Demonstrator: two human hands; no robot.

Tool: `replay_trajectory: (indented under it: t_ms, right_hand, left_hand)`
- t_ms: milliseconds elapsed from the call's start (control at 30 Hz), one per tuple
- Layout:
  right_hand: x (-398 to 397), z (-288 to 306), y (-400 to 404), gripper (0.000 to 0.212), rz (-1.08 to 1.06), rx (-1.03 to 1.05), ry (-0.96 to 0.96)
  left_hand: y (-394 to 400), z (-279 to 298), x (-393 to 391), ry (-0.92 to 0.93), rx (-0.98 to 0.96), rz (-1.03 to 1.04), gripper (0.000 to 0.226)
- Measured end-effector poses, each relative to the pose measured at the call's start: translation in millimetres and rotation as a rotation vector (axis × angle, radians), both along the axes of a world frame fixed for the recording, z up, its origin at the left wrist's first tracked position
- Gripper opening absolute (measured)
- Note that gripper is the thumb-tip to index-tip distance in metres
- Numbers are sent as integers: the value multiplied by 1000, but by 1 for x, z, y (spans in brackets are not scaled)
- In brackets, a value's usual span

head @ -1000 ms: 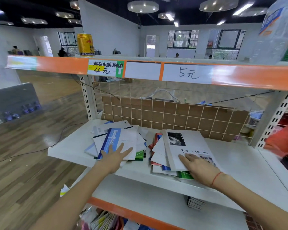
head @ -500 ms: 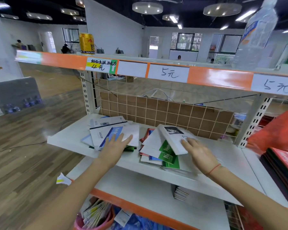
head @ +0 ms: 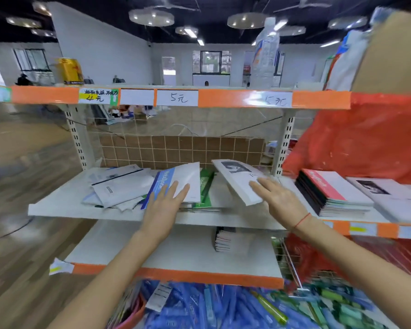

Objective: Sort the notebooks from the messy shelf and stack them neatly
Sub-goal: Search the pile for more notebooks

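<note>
The white shelf (head: 64, 205) carries the whole jumble, a loose fan of thin notebooks spread from near its left end toward the middle, with bare board along the front edge. To the right, past the upright, the neighbouring shelf already bears a squared-up stack of notebooks (head: 330, 193) with a red cover on top, and that looks like the pattern to follow. The messy pile (head: 121, 188) lies in overlapping, skewed layers, some corners hanging toward the front edge; a green notebook (head: 205, 186) shows from under the upper ones near the middle. These are soft-cover, light and floppy, with covers that look smooth, so they will likely slide over each other and sag if lifted by one corner; taking them along the spine or a long edge, several at a time, should keep them flat. The left hand (head: 163, 205) lies flat with straight fingers pressing on a white notebook with a blue spine band (head: 185, 181), holding nothing closed. The right hand (head: 277, 200) has its fingers spread over a white notebook with a dark photo on the cover (head: 237, 179), which is tilted up off the shelf near the right upright; whether the thumb is hooked beneath it cannot be seen.
</note>
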State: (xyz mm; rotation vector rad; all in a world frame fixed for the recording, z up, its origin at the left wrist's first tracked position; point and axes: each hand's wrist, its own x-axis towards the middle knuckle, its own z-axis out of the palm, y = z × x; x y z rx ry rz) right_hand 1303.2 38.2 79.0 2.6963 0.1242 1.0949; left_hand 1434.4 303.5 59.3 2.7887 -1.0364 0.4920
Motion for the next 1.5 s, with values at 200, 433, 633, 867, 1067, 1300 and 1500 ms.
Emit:
replay_trajectory:
  t_ms: [200, 433, 633, 867, 1067, 1300, 1500]
  right_hand:
    - [-92, 9, 0, 54, -29, -47, -10]
    - [-177, -1, -34, 59, -175, -13, -36]
    - [-224, -5, -106, 57, -210, -34, -116]
    - [-245, 14, -231, 45, -130, -120, -163]
    - [-260, 11, -338, 48, -95, -68, -72]
    - [-264, 15, -409, 60, -23, 51, -62]
    - [-263, 16, -446, 59, -65, 22, 19]
  left_hand:
    - [-22, -9, -65, -31, -148, -154, 91]
    - [-69, 5, -120, -28, -107, -282, 93]
    - [-144, 15, -139, -92, -135, -351, 91]
    - [-279, 13, -170, -188, -138, -319, 88]
    - [-379, 9, -195, -160, -25, -293, 67]
    - [-436, 24, -205, -201, 57, -186, 70]
    - [-469, 22, -199, -176, 102, -114, 60]
